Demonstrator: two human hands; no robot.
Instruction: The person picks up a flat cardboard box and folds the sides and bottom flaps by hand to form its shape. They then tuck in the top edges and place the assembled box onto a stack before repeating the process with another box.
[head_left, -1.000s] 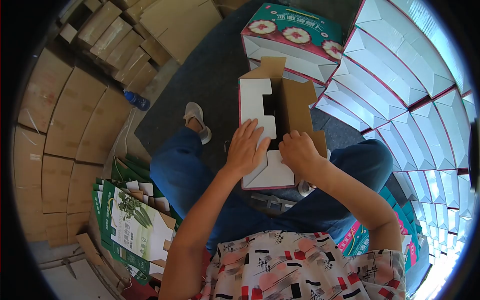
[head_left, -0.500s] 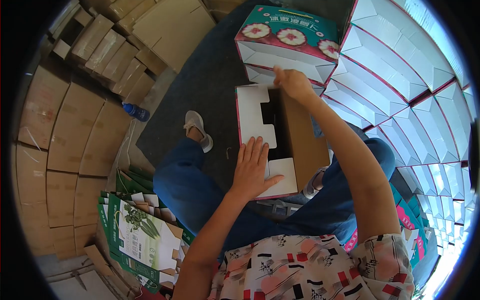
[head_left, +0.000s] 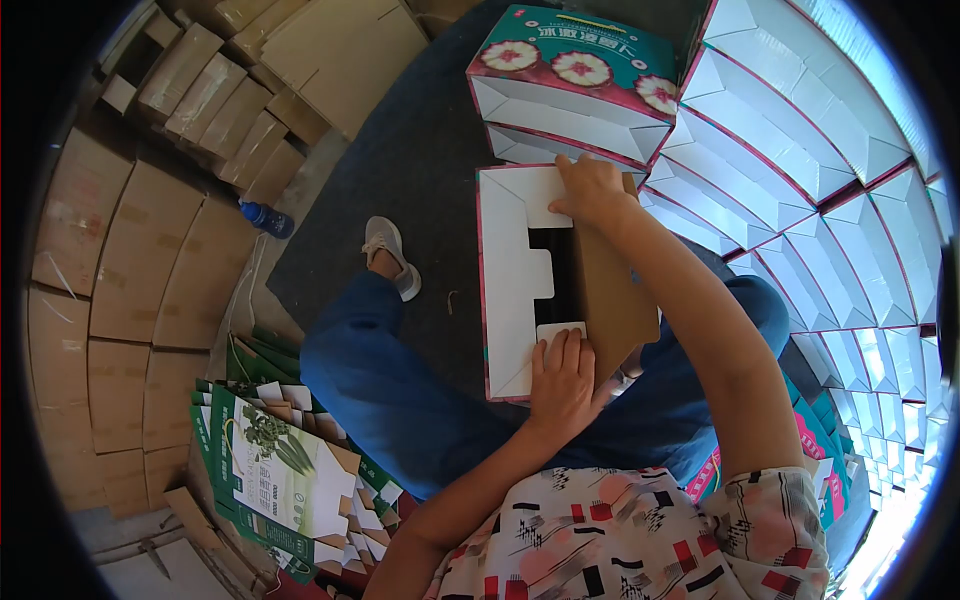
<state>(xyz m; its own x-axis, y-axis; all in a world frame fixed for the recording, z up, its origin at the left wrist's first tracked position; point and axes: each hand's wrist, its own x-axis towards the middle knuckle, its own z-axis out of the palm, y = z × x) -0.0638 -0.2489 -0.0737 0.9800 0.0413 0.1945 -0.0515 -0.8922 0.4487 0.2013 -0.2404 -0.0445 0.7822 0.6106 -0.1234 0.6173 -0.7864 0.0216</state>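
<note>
A carton (head_left: 507, 290) with white inner flaps and a brown flap stands between my legs, its dark opening partly showing. My left hand (head_left: 563, 385) lies on the near white flap, fingers extended toward the opening. At the far end, my right hand (head_left: 590, 188) rests on the other white flap, its thumb and fingers apart over the corner. The brown flap (head_left: 615, 290) stands out to the right, beneath my right forearm.
Beyond the carton is a teal and pink printed box (head_left: 575, 65). White folded boxes (head_left: 800, 190) are stacked at right, brown cartons (head_left: 140, 260) at left. Green flattened boxes (head_left: 290, 460) lie at lower left, a blue bottle (head_left: 267, 220) above them.
My left hand has moved right, from the left panel to the near flap. My right hand has come down onto the far flap, which now lies folded inward with the near one.
</note>
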